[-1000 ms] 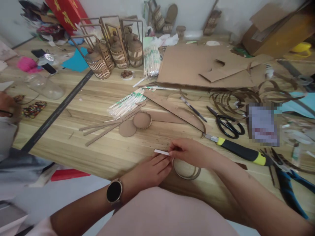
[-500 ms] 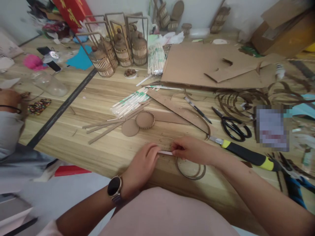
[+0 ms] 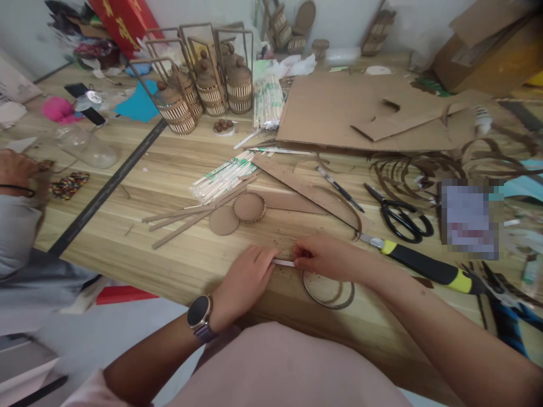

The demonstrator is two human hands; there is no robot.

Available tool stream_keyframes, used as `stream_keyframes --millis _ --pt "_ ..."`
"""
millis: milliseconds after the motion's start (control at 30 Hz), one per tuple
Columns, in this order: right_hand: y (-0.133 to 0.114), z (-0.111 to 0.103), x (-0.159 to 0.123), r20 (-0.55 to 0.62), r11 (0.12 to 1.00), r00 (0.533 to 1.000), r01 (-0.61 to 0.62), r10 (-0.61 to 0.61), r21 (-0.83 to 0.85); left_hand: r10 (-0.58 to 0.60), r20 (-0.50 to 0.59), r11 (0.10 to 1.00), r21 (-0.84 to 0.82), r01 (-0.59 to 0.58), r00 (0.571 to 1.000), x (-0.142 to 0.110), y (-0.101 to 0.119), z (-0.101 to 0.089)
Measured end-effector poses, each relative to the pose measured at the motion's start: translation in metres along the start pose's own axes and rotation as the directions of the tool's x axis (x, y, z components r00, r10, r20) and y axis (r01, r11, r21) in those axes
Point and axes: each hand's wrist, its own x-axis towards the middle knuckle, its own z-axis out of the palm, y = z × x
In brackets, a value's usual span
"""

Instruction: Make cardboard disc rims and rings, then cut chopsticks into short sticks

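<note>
A narrow white strip [image 3: 283,262] spans the short gap between my hands near the table's front edge. My left hand [image 3: 250,277], fingers pressed together, keeps one end down against the wood. At the other end, my right hand [image 3: 320,257] pinches the strip between thumb and curled fingers. Just below the right hand lies a looped brown cardboard strip [image 3: 330,307]; whether it joins the white strip is hidden. Beyond my hands are a cardboard disc [image 3: 224,220] and a shallow round cardboard tray [image 3: 250,207] with a ridged edge.
Black scissors [image 3: 401,217], a pen [image 3: 340,189] and a utility knife [image 3: 428,264] lie to the right. Wrapped chopsticks [image 3: 224,175], large cardboard [image 3: 331,107] and lantern-like models [image 3: 207,90] stand farther back. A co-worker's hand [image 3: 17,169] is at the left.
Both hands stay at the strip with almost no movement; the right hand has shifted very slightly left. The view has moved slightly.
</note>
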Motion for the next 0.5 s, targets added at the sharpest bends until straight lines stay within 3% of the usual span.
stream_keyframes --millis 500 --pt "-0.0008 0.0023 0.0036 -0.021 0.999 1.0 -0.017 0.017 -0.033 0.055 0.017 0.997 -0.046 -0.055 0.998 0.0021 -0.0029 -0.0022"
